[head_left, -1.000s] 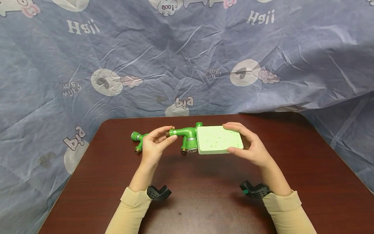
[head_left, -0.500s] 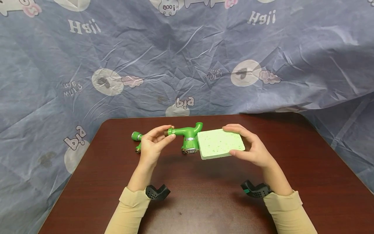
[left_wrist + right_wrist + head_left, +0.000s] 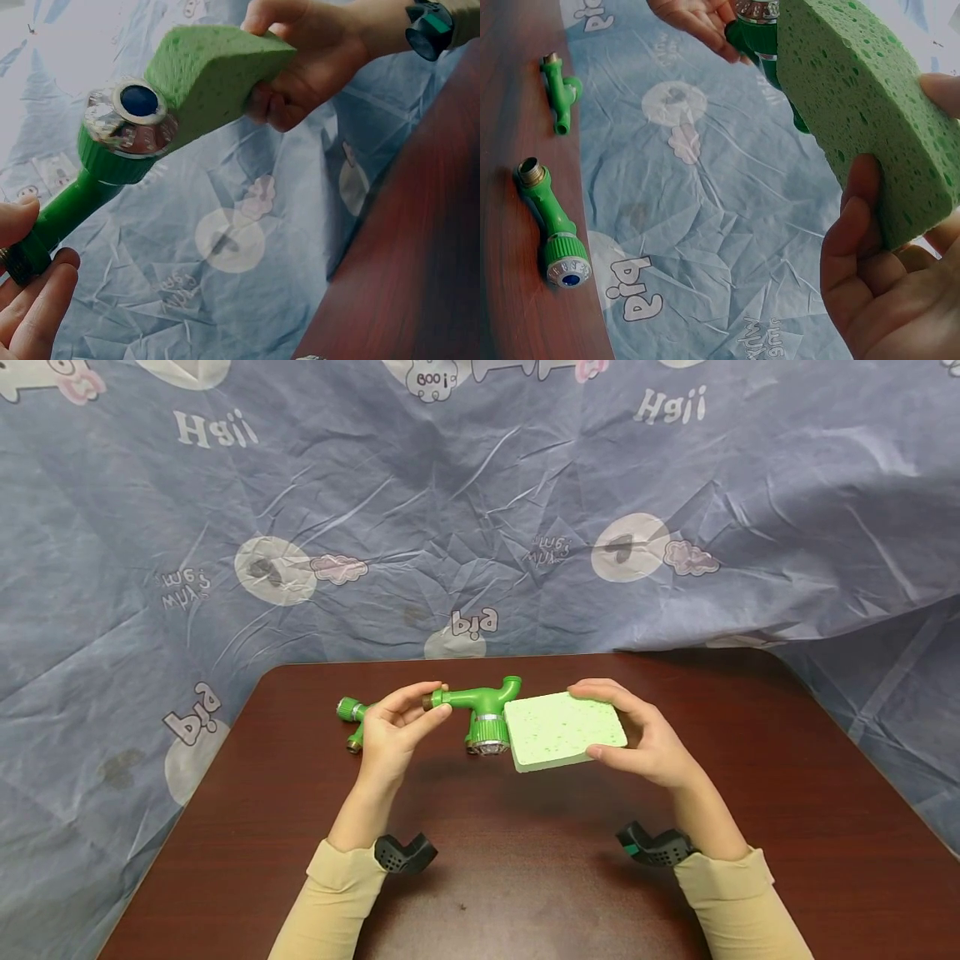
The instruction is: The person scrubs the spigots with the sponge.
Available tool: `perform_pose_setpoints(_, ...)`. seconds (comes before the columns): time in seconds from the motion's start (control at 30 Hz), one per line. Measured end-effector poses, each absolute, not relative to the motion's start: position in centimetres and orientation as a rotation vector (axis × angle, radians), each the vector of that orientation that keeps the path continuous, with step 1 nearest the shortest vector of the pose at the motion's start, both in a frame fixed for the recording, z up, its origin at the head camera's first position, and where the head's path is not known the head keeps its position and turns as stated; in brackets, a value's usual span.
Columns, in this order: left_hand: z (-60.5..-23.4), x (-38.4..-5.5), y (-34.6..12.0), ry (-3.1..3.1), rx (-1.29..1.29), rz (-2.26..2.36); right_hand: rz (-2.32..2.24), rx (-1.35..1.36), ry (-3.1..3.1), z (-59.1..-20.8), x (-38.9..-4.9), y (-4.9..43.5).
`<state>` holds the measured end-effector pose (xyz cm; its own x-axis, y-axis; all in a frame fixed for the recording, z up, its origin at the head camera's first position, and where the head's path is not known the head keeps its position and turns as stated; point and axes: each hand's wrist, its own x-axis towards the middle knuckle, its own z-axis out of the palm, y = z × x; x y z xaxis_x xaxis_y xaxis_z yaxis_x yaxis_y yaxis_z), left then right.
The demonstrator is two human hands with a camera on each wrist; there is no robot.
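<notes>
The left hand [image 3: 393,722] pinches a green tap [image 3: 468,697] by its threaded end between thumb and fingers, and the right hand [image 3: 648,735] grips a pale green sponge [image 3: 562,731] by its far end — both things held above the table [image 3: 480,902], the sponge's edge seemingly touching the tap near its knob. Work with the sponge on this tap looks under way rather than finished; a second tap [image 3: 557,94] and a third tap [image 3: 558,223] lie on the table — whether done or waiting cannot be told — and no container shows.
</notes>
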<state>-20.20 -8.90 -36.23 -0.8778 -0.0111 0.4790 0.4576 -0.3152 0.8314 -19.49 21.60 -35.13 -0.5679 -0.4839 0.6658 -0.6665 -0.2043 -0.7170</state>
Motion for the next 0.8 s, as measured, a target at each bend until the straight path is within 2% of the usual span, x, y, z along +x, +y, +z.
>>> perform_pose_setpoints(0.33, -36.56, -20.48, -9.16, -1.676, -0.655, -2.184, 1.891, 1.327, -1.926, -35.14, -19.36, 21.38)
perform_pose_setpoints(0.6, -36.5, -20.36, -9.42, -1.847, -0.565, -2.228, 1.94, 1.276, -1.865, -35.45, -19.42, 21.36)
perform_pose_setpoints(0.8, -36.65, -20.48, -9.46, -1.867, -0.588, -2.216, 1.964, 1.254, -1.832, -35.36, -19.33, 21.27)
